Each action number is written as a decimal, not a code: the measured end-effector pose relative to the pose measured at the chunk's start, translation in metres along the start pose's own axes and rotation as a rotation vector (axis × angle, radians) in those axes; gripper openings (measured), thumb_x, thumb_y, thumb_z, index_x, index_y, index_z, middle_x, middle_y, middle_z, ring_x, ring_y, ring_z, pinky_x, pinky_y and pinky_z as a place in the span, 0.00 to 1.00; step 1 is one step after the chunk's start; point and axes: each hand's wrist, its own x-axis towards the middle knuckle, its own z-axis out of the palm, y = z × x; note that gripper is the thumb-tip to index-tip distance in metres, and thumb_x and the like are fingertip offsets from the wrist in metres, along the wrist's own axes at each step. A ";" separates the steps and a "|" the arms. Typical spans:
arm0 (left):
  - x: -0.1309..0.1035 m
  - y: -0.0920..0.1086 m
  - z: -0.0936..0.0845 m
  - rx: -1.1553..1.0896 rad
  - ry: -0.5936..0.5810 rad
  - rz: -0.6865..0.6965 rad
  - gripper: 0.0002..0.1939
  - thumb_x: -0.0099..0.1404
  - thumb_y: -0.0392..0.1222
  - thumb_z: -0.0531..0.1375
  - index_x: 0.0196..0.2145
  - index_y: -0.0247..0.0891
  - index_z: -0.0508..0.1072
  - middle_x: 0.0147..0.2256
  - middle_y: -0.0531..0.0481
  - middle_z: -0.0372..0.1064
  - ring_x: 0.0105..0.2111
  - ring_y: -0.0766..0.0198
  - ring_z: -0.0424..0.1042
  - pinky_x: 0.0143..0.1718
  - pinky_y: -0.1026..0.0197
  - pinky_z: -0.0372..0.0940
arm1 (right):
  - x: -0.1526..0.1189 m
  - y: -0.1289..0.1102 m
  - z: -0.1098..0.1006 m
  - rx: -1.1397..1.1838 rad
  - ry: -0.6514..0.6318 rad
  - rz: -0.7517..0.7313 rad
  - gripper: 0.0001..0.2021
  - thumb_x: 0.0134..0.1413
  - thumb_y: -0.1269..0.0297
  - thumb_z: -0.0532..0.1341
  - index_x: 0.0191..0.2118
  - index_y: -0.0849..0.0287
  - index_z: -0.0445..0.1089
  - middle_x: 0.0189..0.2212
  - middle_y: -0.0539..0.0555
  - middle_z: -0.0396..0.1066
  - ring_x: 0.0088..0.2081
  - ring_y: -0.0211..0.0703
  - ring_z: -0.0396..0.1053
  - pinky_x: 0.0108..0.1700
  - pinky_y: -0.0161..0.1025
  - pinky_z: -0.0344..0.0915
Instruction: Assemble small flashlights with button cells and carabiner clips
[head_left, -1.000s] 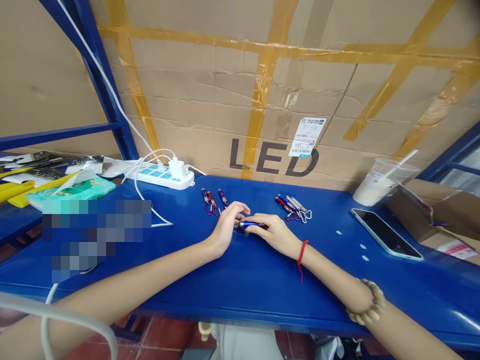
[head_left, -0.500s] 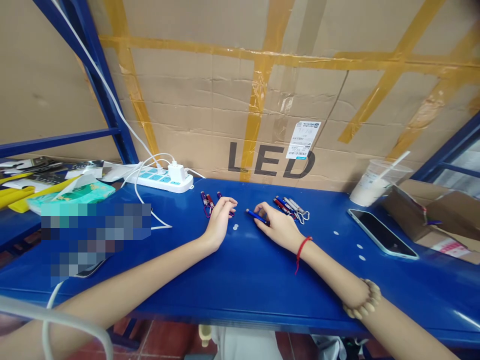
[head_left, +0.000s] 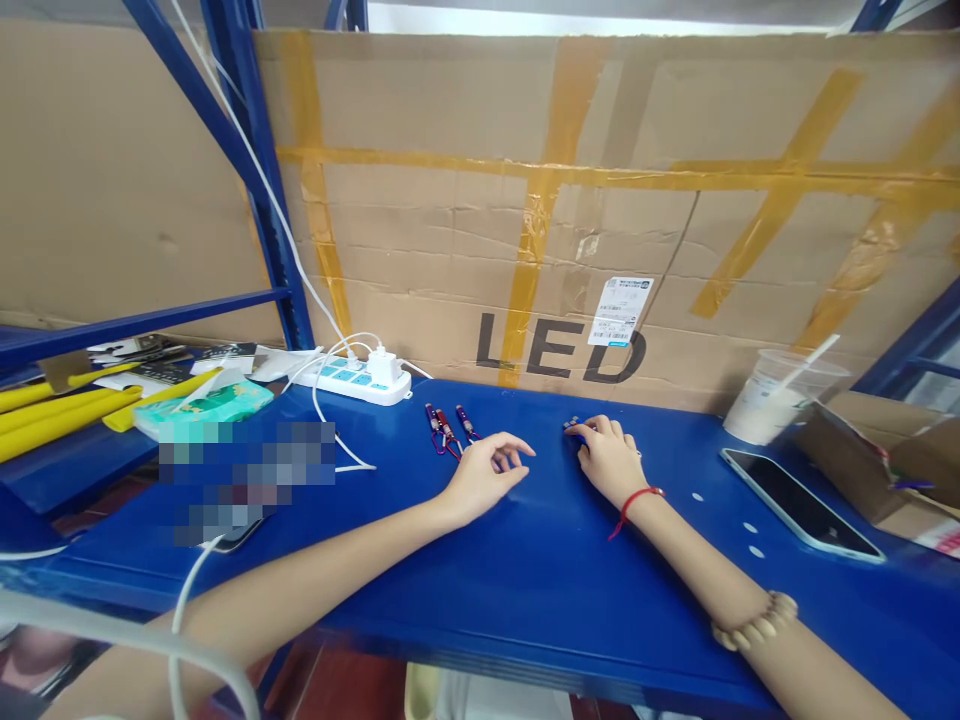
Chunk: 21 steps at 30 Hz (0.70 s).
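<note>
Blue torch (head_left: pixel 578 438) is pinched in right hand (head_left: pixel 611 463), mostly hidden; adjacent torch tips (head_left: pixel 574 421) could be knocked by dragged fingers. Left hand (head_left: pixel 486 477) is loosely curled, nothing held; red torch (head_left: pixel 445 425) beyond could be bumped.

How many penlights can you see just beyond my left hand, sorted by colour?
Purple penlights: 2
Red penlight: 1
Total: 3
</note>
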 end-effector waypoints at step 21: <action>-0.038 0.007 0.006 0.840 -0.489 0.843 0.16 0.63 0.30 0.51 0.47 0.41 0.68 0.35 0.56 0.75 0.35 0.66 0.65 0.38 0.62 0.55 | -0.017 -0.034 -0.011 0.484 -0.201 -0.392 0.15 0.59 0.70 0.47 0.46 0.60 0.68 0.39 0.58 0.70 0.41 0.47 0.67 0.44 0.44 0.63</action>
